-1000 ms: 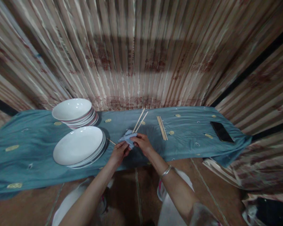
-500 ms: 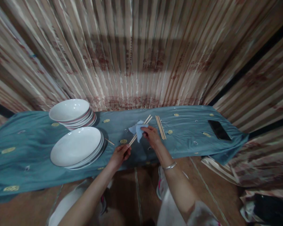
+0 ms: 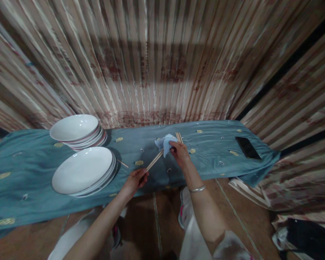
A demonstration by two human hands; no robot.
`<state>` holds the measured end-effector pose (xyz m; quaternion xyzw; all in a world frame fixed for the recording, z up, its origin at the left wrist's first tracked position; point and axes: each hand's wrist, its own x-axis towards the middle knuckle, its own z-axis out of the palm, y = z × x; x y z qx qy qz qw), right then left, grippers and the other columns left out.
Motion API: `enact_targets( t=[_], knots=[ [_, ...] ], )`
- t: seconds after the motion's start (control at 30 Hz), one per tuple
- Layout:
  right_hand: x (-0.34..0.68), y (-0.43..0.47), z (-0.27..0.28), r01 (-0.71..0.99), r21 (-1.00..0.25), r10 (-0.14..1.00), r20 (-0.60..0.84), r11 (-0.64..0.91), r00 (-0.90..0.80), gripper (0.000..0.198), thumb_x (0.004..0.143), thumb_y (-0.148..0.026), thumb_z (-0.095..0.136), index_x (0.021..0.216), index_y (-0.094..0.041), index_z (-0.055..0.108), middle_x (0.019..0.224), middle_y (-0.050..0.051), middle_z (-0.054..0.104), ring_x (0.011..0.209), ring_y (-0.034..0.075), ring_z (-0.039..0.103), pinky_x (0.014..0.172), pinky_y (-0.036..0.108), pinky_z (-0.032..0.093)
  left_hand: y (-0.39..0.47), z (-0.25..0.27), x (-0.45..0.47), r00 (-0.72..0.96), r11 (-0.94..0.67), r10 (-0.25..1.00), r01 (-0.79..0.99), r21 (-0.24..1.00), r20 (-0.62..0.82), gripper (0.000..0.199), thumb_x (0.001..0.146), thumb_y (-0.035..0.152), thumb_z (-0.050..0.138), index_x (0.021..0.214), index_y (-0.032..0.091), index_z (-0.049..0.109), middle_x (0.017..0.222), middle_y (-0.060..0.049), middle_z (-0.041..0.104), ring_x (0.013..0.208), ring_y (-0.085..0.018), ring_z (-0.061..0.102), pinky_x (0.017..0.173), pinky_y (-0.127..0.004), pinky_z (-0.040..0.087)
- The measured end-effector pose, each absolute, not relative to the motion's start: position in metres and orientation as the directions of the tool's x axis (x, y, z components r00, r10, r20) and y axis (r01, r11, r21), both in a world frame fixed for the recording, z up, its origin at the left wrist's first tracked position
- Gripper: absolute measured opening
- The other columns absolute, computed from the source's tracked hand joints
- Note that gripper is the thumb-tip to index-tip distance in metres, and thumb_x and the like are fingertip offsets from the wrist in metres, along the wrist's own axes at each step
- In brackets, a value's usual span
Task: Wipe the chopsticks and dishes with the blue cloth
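Note:
A pair of pale wooden chopsticks [image 3: 155, 160] slants up from my left hand [image 3: 138, 178], whose fingers pinch the lower ends. My right hand [image 3: 180, 153] is closed on a light blue cloth [image 3: 166, 144], which wraps the upper part of the pair and hides the tips. Just behind the right hand lie several more chopsticks [image 3: 179, 137] on the table, partly covered by that hand. One further chopstick [image 3: 122, 164] pokes out beside the plate stack, its other end out of sight.
Stacked white plates [image 3: 82, 171] stand on the left of the cloth-covered table [image 3: 211, 155], with a stack of white bowls [image 3: 74, 128] behind them. A black phone [image 3: 248, 148] lies near the right end. Striped curtains [image 3: 162, 65] hang close behind.
My right hand has slid the blue cloth up and right along the chopsticks, over their far ends. The left hand keeps its pinch. The view has shifted slightly.

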<state>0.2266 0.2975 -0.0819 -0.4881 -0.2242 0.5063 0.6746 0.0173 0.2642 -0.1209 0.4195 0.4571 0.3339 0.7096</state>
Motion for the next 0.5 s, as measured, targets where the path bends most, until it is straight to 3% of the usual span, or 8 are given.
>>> enact_targets(
  t=[0.5],
  knots=[
    [0.2250, 0.2940, -0.0792, -0.559, -0.829, 0.910, -0.225, 0.009, 0.349, 0.020, 0.049, -0.024, 0.074, 0.056, -0.017, 0.057, 0.046, -0.008, 0.050, 0.039, 0.003, 0.037, 0.037, 0.017, 0.027, 0.2645, -0.1225, 0.0175, 0.380, 0.426, 0.849, -0.081, 0.901, -0.367, 0.033, 0.063, 0.045, 0.066, 0.062, 0.014, 0.056, 0.044, 0.005, 0.046, 0.034, -0.003, 0.033, 0.037, -0.018, 0.016]
  ],
)
